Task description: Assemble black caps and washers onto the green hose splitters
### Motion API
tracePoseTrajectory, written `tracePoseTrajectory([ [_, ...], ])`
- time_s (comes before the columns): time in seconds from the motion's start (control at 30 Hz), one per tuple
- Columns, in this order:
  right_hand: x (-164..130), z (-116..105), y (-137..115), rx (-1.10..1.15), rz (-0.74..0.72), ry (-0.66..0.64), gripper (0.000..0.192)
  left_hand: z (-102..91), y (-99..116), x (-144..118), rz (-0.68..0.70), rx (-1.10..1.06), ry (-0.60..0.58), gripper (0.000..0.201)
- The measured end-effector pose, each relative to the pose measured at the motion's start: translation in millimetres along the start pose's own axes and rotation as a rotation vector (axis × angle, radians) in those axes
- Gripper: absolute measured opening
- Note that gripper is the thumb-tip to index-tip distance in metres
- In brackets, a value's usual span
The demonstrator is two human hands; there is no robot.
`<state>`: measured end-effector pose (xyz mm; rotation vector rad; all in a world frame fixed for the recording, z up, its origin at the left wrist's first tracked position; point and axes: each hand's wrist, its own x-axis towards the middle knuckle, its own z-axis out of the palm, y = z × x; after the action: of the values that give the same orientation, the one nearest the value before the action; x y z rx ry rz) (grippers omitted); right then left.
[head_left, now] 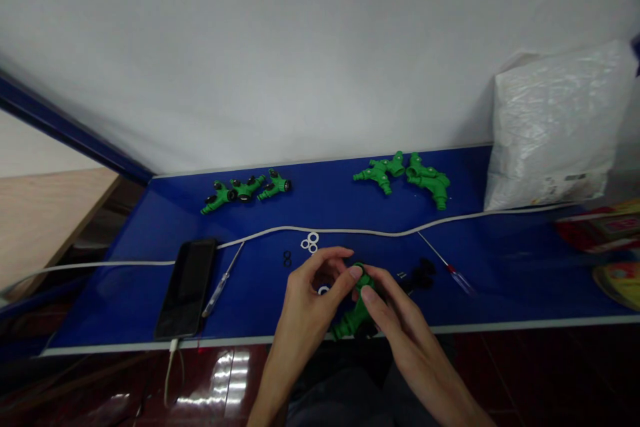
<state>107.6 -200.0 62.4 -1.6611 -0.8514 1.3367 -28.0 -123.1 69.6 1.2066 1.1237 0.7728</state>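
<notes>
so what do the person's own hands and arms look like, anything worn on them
Both are bare. The left hand and right hand wear no gloves, rings or watch, and the forearms show no sleeves up to the picture's lower edge. Fingers are long and slim, nails short and unpainted.

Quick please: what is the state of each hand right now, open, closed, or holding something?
Left hand: closed on the green fitting with its fingertips.
Right hand: closed on the same green fitting.
</notes>
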Motion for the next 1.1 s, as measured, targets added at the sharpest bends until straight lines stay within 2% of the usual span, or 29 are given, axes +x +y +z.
tracePoseTrajectory([
  [0.13,3,2,-5,0.036,-0.054,0.050,0.050,0.9,-1,-3,-0.024,-0.019,-0.065,0.027],
  [0.4,7,0,-5,0.082,-0.138,0.035,0.032,6.7,-3,-4,-0.052,-0.151,-0.123,0.027],
  [0.67,7,2,-6,0.113,-0.145,0.064,0.032,8.5,-2,-5,-0.027,-0.167,-0.093,0.033],
  [0.83,7,3,-6,0.094,-0.140,0.065,0.034,11.2,-2,-6,-0.089,-0.141,-0.073,0.031],
  [1.1,4,3,-2,0.108,-0.125,0.070,0.032,11.4,-4,-3,-0.066,-0.218,-0.121,0.030],
])
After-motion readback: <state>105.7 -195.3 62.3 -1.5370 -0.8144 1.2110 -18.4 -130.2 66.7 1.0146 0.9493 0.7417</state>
